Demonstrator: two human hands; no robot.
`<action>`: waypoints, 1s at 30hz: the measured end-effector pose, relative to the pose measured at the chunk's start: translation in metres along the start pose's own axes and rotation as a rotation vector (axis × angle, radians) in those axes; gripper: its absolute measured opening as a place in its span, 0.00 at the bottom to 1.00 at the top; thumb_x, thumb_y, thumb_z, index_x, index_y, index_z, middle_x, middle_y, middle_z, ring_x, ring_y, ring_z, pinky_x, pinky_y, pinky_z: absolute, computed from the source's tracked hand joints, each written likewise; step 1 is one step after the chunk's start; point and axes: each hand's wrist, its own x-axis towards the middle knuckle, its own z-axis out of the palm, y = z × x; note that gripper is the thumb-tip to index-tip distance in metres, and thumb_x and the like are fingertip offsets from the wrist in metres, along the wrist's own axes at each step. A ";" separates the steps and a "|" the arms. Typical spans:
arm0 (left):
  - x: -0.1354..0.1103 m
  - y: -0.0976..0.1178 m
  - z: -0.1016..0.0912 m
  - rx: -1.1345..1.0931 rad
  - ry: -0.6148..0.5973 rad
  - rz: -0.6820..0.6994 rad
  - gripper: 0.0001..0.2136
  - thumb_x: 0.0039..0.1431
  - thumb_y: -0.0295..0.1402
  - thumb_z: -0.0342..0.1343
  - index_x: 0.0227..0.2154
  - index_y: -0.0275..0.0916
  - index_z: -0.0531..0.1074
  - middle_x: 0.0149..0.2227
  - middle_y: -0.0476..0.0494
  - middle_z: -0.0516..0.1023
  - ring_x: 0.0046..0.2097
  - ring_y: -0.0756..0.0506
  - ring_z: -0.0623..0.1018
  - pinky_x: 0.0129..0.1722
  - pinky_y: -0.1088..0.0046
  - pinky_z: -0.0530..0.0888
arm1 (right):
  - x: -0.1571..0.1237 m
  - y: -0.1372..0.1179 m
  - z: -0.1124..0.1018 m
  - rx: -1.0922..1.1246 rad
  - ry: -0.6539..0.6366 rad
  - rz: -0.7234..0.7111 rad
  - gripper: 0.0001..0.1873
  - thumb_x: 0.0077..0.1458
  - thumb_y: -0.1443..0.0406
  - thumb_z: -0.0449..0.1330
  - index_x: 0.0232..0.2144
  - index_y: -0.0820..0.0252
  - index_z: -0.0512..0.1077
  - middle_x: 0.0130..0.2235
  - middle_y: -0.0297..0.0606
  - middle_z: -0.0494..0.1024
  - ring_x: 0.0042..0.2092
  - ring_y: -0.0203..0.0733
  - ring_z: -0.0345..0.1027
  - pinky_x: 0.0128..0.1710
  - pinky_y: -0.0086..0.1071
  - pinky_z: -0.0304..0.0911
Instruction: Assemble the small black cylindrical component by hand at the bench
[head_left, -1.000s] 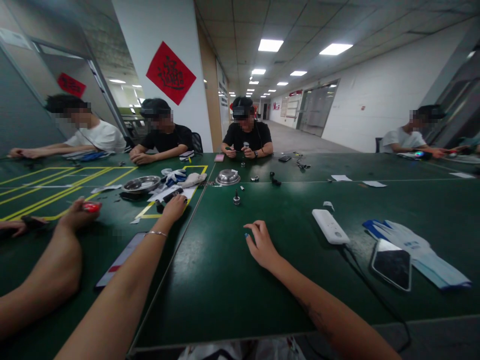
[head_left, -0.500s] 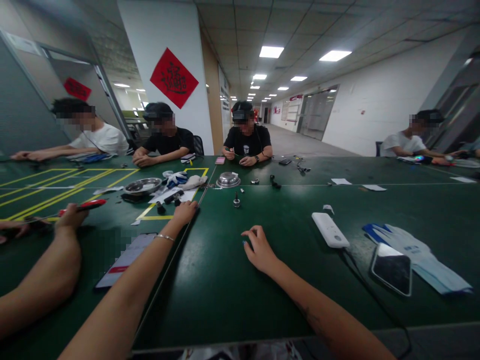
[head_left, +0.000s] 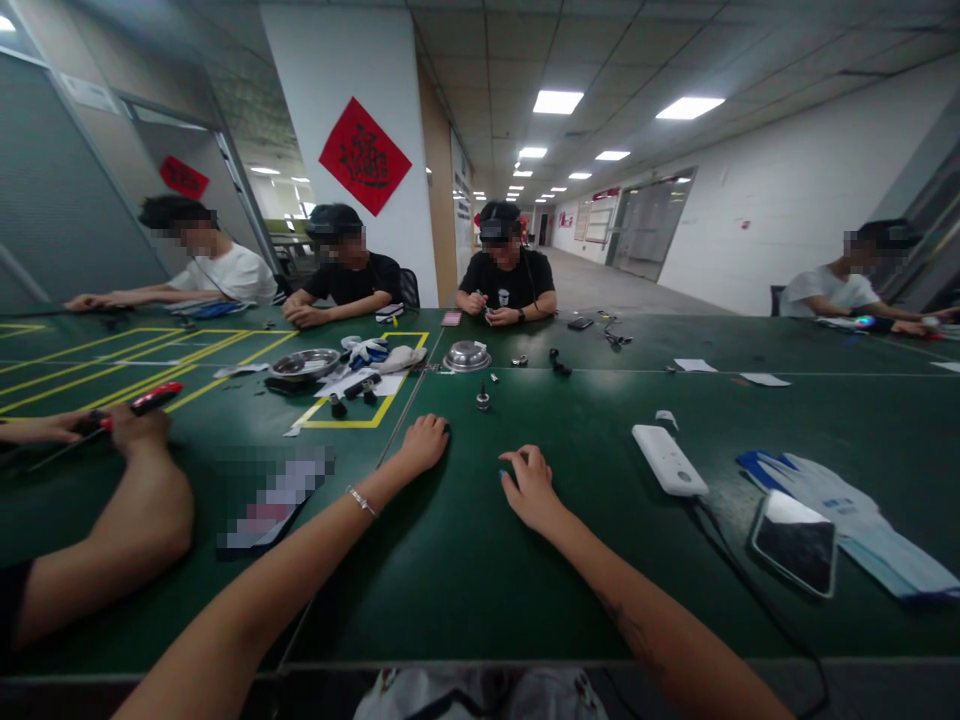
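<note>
My left hand (head_left: 424, 443) lies on the green table (head_left: 465, 560) with its fingers curled in; a small dark thing shows at the fingertips, but I cannot make it out. A thin bracelet is on that wrist. My right hand (head_left: 529, 485) rests a little to the right, fingers bent under and pressed to the table, with nothing visible in them. Ahead of both hands a small metal part (head_left: 482, 398) stands upright. Two small black parts (head_left: 351, 398) sit inside a yellow taped square.
Two metal bowls (head_left: 466, 355) (head_left: 305, 363) and white gloves (head_left: 379, 352) lie further back. At right are a white device (head_left: 667, 460) with a cable, a phone (head_left: 796, 540) and a blue-white glove (head_left: 840, 505). A neighbour's hand (head_left: 131, 425) at left holds a red-handled tool. Several people sit opposite.
My left hand has drawn back from the black parts by the yellow square toward me and to the right. My right hand has stayed put. The neighbour's hand lowered the red tool.
</note>
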 end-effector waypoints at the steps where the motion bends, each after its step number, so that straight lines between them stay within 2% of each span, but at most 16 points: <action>1: -0.005 0.010 0.002 -0.020 0.002 0.023 0.14 0.60 0.32 0.45 0.46 0.34 0.66 0.47 0.32 0.68 0.51 0.36 0.67 0.49 0.59 0.65 | 0.000 0.001 0.001 -0.005 0.007 0.002 0.16 0.57 0.63 0.52 0.48 0.53 0.66 0.50 0.45 0.60 0.52 0.50 0.60 0.51 0.50 0.58; 3: -0.016 0.029 0.004 -0.056 0.003 0.067 0.17 0.59 0.35 0.47 0.49 0.35 0.64 0.50 0.33 0.67 0.54 0.37 0.65 0.52 0.59 0.63 | 0.000 0.003 0.003 -0.019 0.020 0.008 0.17 0.56 0.63 0.53 0.50 0.52 0.64 0.50 0.45 0.60 0.52 0.50 0.59 0.51 0.50 0.57; 5: -0.027 0.047 0.004 -0.127 -0.010 0.126 0.21 0.58 0.33 0.48 0.54 0.35 0.59 0.53 0.34 0.66 0.56 0.38 0.64 0.55 0.60 0.61 | 0.000 0.003 0.004 -0.051 0.025 0.020 0.20 0.56 0.63 0.52 0.52 0.53 0.62 0.50 0.46 0.60 0.52 0.50 0.59 0.50 0.48 0.57; 10: -0.042 0.072 0.000 -0.409 -0.153 0.297 0.33 0.48 0.26 0.50 0.59 0.31 0.49 0.61 0.31 0.54 0.62 0.37 0.55 0.60 0.57 0.54 | -0.001 0.000 0.003 -0.156 -0.022 0.031 0.23 0.55 0.65 0.52 0.54 0.57 0.60 0.50 0.47 0.60 0.52 0.50 0.57 0.50 0.45 0.56; 14: -0.043 0.071 0.000 -0.492 -0.200 0.317 0.35 0.45 0.24 0.49 0.59 0.29 0.48 0.62 0.29 0.51 0.64 0.36 0.52 0.62 0.56 0.51 | -0.001 0.000 0.002 -0.183 -0.067 0.004 0.22 0.56 0.65 0.52 0.54 0.58 0.61 0.50 0.48 0.61 0.51 0.50 0.57 0.49 0.43 0.56; 18: -0.043 0.057 0.003 -0.514 -0.148 0.281 0.34 0.46 0.23 0.48 0.58 0.30 0.47 0.62 0.29 0.52 0.64 0.37 0.52 0.63 0.56 0.50 | -0.001 0.001 0.001 -0.205 -0.085 -0.039 0.20 0.56 0.64 0.52 0.52 0.56 0.64 0.48 0.46 0.63 0.49 0.49 0.57 0.48 0.43 0.56; 22: -0.047 0.047 0.007 -0.631 -0.130 0.202 0.34 0.48 0.23 0.48 0.59 0.27 0.43 0.61 0.24 0.52 0.63 0.38 0.55 0.62 0.57 0.55 | -0.001 0.000 0.001 -0.206 -0.108 -0.080 0.19 0.57 0.61 0.53 0.51 0.54 0.65 0.48 0.45 0.63 0.49 0.49 0.56 0.48 0.43 0.56; 27: -0.054 0.047 0.017 -0.733 -0.043 0.197 0.34 0.49 0.21 0.46 0.59 0.33 0.40 0.61 0.28 0.53 0.63 0.41 0.57 0.61 0.56 0.56 | 0.000 -0.003 0.003 -0.232 -0.113 -0.115 0.26 0.57 0.58 0.53 0.58 0.49 0.58 0.51 0.44 0.62 0.51 0.49 0.56 0.49 0.45 0.55; 30: -0.056 0.050 0.022 -0.725 -0.033 0.219 0.32 0.52 0.22 0.46 0.59 0.32 0.40 0.59 0.27 0.56 0.62 0.41 0.59 0.61 0.55 0.56 | 0.001 -0.007 0.003 -0.249 -0.155 -0.200 0.24 0.58 0.60 0.51 0.57 0.49 0.58 0.53 0.42 0.63 0.53 0.49 0.54 0.51 0.45 0.53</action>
